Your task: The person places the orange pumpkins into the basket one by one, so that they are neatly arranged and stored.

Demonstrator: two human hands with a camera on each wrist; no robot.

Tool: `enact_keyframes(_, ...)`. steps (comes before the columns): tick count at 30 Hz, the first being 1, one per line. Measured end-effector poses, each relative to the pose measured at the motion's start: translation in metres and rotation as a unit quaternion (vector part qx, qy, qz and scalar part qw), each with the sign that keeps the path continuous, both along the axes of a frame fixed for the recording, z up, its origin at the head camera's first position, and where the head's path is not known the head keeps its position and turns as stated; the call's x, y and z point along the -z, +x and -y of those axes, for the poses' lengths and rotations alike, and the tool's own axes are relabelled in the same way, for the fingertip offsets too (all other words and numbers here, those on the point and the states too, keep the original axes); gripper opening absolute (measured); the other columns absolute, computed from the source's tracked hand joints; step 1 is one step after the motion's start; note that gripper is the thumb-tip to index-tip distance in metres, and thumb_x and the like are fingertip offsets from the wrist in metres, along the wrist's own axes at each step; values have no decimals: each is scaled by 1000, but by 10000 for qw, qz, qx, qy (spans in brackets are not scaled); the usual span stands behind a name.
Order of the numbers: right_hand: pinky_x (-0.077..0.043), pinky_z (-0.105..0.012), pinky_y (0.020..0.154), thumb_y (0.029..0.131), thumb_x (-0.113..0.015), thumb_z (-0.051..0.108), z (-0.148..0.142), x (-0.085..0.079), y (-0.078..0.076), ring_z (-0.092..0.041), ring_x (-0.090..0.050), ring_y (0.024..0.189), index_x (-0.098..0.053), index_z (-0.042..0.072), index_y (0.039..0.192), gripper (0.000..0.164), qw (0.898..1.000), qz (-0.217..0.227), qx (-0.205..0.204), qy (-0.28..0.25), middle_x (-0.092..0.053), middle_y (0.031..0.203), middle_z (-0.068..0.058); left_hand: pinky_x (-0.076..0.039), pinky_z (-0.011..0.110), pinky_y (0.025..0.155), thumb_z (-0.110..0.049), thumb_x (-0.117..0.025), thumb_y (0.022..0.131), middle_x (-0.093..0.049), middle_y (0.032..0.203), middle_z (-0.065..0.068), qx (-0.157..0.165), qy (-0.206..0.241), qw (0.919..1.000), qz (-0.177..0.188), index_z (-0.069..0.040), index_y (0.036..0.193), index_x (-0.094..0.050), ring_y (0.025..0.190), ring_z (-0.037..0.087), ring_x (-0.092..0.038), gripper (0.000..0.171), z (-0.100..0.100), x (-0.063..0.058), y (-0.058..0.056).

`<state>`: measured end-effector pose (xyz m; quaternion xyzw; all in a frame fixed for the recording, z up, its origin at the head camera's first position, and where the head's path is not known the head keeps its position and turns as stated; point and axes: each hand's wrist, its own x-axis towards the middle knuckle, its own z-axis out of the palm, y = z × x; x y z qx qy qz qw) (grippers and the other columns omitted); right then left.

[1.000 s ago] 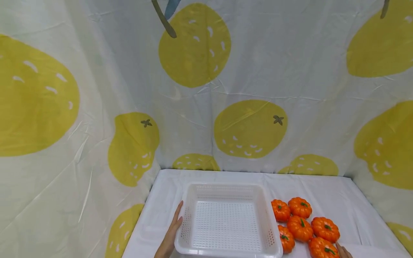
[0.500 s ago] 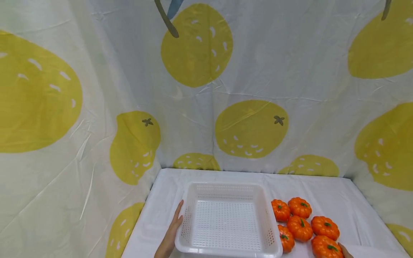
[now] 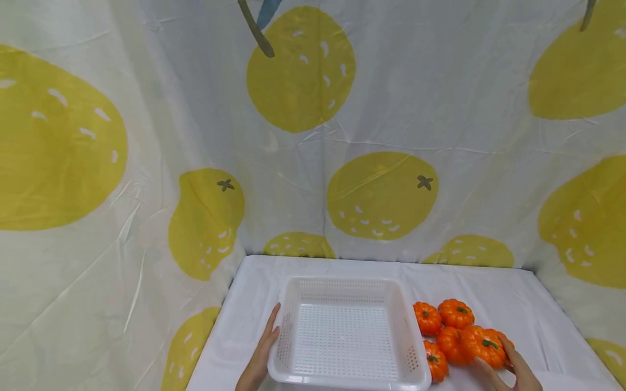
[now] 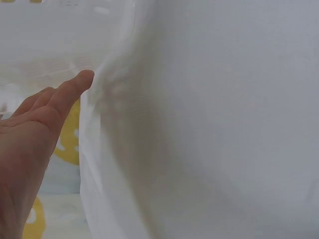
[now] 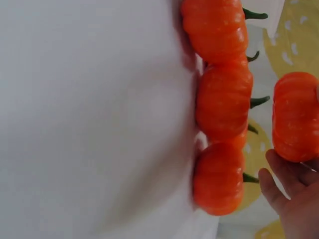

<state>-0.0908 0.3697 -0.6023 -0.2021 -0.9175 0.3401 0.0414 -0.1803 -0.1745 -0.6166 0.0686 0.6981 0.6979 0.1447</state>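
Note:
A small orange pumpkin (image 3: 481, 346) with a green stem is gripped by my right hand (image 3: 511, 372), lifted above the others. In the right wrist view the held pumpkin (image 5: 295, 117) hangs apart from the row on the table, fingers (image 5: 279, 191) at its side. My left hand (image 3: 260, 353) rests against the left wall of a white plastic basket (image 3: 279, 336), fingers extended. The left wrist view shows that hand (image 4: 42, 119) with straight fingers beside the basket's wall (image 4: 55, 45). No pumpkin lies inside the basket.
Several more pumpkins (image 3: 456, 313) sit close together right of the basket, one touching or nearly touching its wall. A white cloth covers the table (image 3: 504, 288). Behind and at the sides hangs a curtain (image 3: 381, 125) printed with yellow fruit.
My right hand has taken hold of the nearest pumpkin and raised it up and slightly left, over its neighbours. The left hand and basket stay in place.

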Motion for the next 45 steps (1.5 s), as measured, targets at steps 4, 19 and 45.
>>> enact_keyframes(4,-43,-68,105,94,-63,65,21,-24,-14,-55,-48,129,-10,-4,163,111,9978,565,-29,-336,-30,156,-40,12,76,118,-44,-29,112,13,175,13,-20,29,10000,-24,-29,168,-1,158,48,17,64,1,-3,1)
enact_keyframes(19,-32,-81,104,95,-66,59,84,-60,-43,-57,-35,142,-16,16,167,98,9904,-300,-1257,-482,-31,163,-31,7,72,122,-45,-30,112,7,176,10,-72,-117,9999,-72,-29,168,-7,160,45,12,63,3,-1,-2)
enact_keyframes(45,-52,-59,104,97,-70,44,158,-79,-103,-43,-57,132,-40,11,159,76,9436,-944,-3132,-513,-45,159,-23,8,71,122,-42,-30,112,5,176,11,-48,-53,9998,-198,-26,168,-9,160,44,10,62,3,-1,1)
